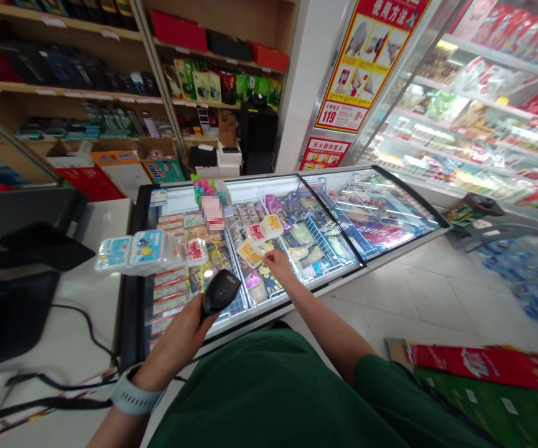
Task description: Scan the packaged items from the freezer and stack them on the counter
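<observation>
A black handheld barcode scanner point(222, 291) is gripped in my left hand point(185, 330), its head pointing over the freezer's glass lid. My right hand point(278, 264) is closed in a pinch at the near right corner of a clear plastic pack with a yellow label point(250, 254). Just beyond it lie a red-labelled pack point(255, 232) and another yellow-labelled pack point(272, 225). To the left of the scanner, blue-labelled packs point(147, 247) form a row, with a red-labelled pack point(196, 251) at its right end.
Frozen goods in wire baskets show through the chest freezer's glass point(343, 205). A counter with a dark monitor point(21, 218) and cables stands at the left. Colourful spiky items point(202, 186) sit by the far freezer edge. Bottled water packs point(530, 274) and cartons point(483, 398) occupy the right floor.
</observation>
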`<state>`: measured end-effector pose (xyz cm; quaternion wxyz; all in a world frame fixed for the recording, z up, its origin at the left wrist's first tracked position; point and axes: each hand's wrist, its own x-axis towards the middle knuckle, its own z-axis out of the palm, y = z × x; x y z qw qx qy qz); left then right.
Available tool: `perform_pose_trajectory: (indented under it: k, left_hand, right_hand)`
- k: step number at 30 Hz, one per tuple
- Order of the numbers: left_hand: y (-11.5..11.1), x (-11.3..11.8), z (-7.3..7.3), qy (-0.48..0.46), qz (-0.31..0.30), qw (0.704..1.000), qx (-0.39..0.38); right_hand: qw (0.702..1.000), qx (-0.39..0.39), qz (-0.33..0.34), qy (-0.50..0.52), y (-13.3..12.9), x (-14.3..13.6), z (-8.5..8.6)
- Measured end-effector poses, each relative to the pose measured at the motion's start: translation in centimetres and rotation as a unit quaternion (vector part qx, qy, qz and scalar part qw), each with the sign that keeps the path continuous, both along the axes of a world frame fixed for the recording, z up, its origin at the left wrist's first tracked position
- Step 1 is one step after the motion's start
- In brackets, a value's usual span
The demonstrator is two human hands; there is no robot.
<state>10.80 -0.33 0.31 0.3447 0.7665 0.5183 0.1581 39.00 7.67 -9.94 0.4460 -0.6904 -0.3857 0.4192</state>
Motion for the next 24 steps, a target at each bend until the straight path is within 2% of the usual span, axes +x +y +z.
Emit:
perform_pose_trajectory:
  k: [7,15,20,24]
  left_hand:
    - [-0.1,-1.0,-0.3,0.003,0.04,0.999,-0.011]
    - [-1.5,-2.9,0.0,0.014,0.091,0.996,-0.014]
    - [-2.3,-3.9,0.0,0.022,0.123,0.992,-0.035]
    - [-2.6,-4.3,-0.3,0.02,0.141,0.989,-0.047]
  right_hand:
    - [0.996,-0.054,-0.025,0.067,1.3,-0.4,-0.7]
    - [0.976,-0.16,-0.075,0.128,6.8,0.3,-2.7]
    - [0.968,-0.176,-0.1,0.147,9.3,0.7,-3.4]
    - [0.963,-0.17,-0.12,0.17,9.6,0.9,-3.7]
